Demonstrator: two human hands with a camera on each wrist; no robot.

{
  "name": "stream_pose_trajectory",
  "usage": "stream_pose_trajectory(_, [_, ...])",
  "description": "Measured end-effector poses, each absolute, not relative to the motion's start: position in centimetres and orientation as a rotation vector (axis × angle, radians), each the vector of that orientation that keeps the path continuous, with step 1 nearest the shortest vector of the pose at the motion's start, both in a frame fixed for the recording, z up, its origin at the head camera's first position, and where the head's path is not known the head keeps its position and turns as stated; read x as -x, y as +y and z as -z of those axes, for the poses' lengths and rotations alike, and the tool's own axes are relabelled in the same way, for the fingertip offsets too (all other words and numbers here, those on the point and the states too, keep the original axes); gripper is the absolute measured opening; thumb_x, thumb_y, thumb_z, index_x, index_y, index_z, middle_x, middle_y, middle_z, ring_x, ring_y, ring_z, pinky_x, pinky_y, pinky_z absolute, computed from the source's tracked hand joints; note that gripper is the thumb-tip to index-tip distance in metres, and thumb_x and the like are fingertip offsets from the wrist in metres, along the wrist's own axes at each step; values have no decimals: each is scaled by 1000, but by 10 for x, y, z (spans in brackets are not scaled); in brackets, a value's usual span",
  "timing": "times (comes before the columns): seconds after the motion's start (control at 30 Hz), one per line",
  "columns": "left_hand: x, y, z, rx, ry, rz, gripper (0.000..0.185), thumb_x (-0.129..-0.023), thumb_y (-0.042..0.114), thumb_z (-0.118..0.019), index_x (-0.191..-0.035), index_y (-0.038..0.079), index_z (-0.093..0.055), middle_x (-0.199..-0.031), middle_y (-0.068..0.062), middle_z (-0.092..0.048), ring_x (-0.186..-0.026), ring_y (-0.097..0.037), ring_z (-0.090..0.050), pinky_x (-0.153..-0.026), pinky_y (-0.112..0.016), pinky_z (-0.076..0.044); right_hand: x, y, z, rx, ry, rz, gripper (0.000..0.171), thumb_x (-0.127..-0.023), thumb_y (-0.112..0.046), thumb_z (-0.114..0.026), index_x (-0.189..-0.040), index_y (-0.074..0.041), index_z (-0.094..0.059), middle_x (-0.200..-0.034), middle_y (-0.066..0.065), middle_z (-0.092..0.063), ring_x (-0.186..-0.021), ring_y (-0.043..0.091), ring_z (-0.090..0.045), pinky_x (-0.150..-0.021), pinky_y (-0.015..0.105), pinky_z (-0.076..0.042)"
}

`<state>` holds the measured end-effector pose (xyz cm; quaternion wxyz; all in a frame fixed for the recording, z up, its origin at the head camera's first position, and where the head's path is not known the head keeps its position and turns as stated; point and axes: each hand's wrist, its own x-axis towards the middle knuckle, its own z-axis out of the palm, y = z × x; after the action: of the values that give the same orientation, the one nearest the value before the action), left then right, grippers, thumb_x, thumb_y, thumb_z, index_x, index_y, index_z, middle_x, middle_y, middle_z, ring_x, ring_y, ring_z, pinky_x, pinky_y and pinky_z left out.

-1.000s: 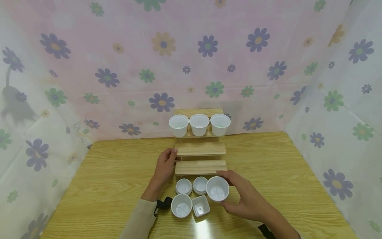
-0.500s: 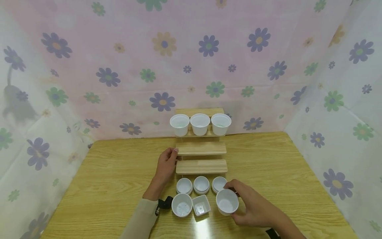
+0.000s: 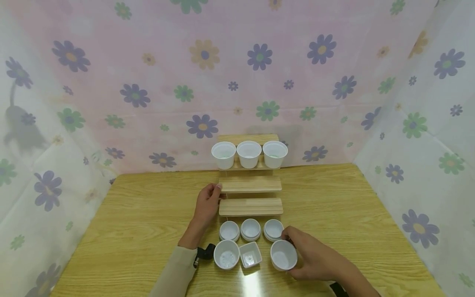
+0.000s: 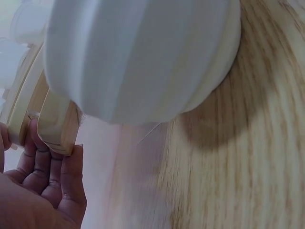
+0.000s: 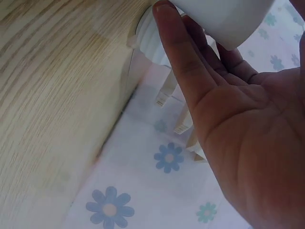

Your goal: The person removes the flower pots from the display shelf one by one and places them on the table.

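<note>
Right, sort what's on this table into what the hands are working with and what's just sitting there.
In hand:
- white cup, held by the right hand on the table
- stepped wooden rack, its left end held by the left hand

Lying about:
- three cups on the top step
- three small round pots before the rack
- round cup and square pot in the near row

The right hand (image 3: 315,258) covers the far side of the round white plastic cup (image 3: 283,255) it grips, and its wrist runs off the bottom edge of the head view. In the right wrist view that cup (image 5: 224,19) is cut off at the top — only a slice of wall shows. A large white ribbed tub (image 4: 138,52) fills the left wrist view, blurred and cropped — its rim unseen.
</note>
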<state>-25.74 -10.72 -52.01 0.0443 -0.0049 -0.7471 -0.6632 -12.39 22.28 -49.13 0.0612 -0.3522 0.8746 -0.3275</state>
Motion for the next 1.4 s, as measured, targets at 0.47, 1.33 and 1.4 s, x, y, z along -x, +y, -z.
stream_pose_trajectory(0.47, [253, -106, 518, 17, -2255, 2010, 32, -114, 25, -54, -109, -4, -68, -99, -20, -72, -91, -25, -72, -90, -38, -57, 123, 219, 493, 1014, 2633, 915, 73, -74, -24, -99, -128, -16, -51, -117, -6, -63, -106, 9, -62, -91, 32, -56])
stream_pose_trajectory(1.33, [253, -106, 520, 2, -2291, 1962, 33, -114, 27, -53, -108, 0, -69, -97, -17, -73, -90, -23, -73, -87, -31, -56, 120, 214, 493, 932, 2720, 900, 72, -76, -34, -99, -127, -14, -52, -116, -5, -62, -105, 9, -63, -89, 32, -57])
stream_pose_trajectory(1.4, [253, -106, 520, 6, -2290, 1967, 33, -114, 28, -53, -109, -1, -69, -98, -17, -73, -90, -22, -73, -87, -31, -56, 120, 213, 494, 932, 2732, 901, 73, -76, -38, -99, -126, -14, -52, -115, -6, -62, -104, 8, -63, -89, 32, -57])
